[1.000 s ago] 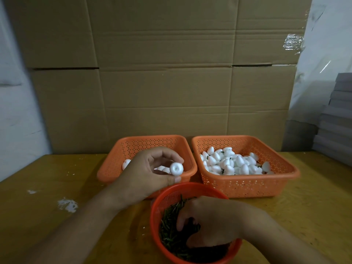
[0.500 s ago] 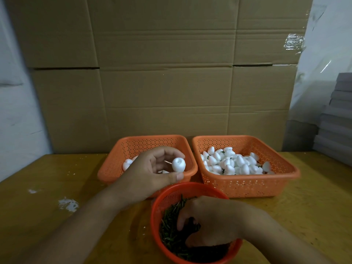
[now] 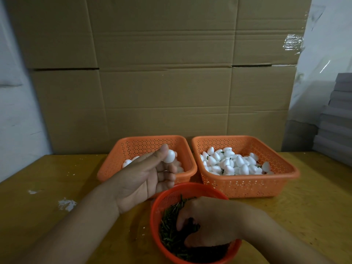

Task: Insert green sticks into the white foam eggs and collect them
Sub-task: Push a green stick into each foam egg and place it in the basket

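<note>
Two bare forearms enter from the bottom edge; no sleeves, gloves, watch, rings or bands show on either. Left hand (image 3: 144, 180): palm creases visible, fingers (image 3: 167, 177) short-nailed, thumbnail plain. Right hand (image 3: 213, 221): back faces the camera, knuckles smooth, partly in shadow.

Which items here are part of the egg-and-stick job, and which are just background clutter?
In the job:
- foam egg pinched in the left hand
- right hand down in the round basket of green sticks
- left basket, a few eggs
- right basket, heaped with eggs

Lying about:
- cardboard boxes
- grey stacked sheets
- white scraps on the table
</note>
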The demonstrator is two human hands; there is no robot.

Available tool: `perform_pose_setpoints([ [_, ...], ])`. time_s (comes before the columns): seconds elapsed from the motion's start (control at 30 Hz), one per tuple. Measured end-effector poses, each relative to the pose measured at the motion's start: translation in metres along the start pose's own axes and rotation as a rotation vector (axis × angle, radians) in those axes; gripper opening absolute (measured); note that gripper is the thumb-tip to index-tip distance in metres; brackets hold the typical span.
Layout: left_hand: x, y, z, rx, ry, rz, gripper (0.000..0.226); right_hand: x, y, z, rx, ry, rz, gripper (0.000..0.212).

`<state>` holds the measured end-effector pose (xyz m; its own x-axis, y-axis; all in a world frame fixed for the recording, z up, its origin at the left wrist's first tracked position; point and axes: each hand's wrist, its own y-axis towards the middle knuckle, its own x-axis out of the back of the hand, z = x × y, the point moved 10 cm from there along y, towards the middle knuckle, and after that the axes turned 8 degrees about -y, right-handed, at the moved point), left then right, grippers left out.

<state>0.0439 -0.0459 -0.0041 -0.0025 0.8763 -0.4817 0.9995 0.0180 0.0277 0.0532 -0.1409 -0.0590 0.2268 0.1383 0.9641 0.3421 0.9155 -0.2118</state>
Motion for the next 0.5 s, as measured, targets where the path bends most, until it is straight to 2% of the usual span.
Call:
perform_pose_setpoints([
  [0.1,-0.004,-0.001,0.002,0.018,0.028,0.039,0.030,0.000,-0.001,0.000,-0.004,-0.001,0.002,0.035],
  [0.23,-0.012,-0.005,0.000,0.013,0.104,0.102,0.027,-0.001,-0.001,0.000,-0.007,-0.008,0.011,0.035],
  [0.3,-0.012,-0.006,-0.001,-0.006,0.145,0.105,0.031,0.000,-0.001,0.000,-0.011,-0.010,0.013,0.035],
  [0.4,-0.011,-0.006,-0.006,-0.058,0.221,0.101,0.053,-0.001,-0.001,-0.001,-0.013,0.002,0.021,0.035],
  [0.5,-0.012,-0.004,-0.010,-0.112,0.310,0.108,0.044,0.000,-0.002,0.000,-0.008,0.003,0.015,0.035],
])
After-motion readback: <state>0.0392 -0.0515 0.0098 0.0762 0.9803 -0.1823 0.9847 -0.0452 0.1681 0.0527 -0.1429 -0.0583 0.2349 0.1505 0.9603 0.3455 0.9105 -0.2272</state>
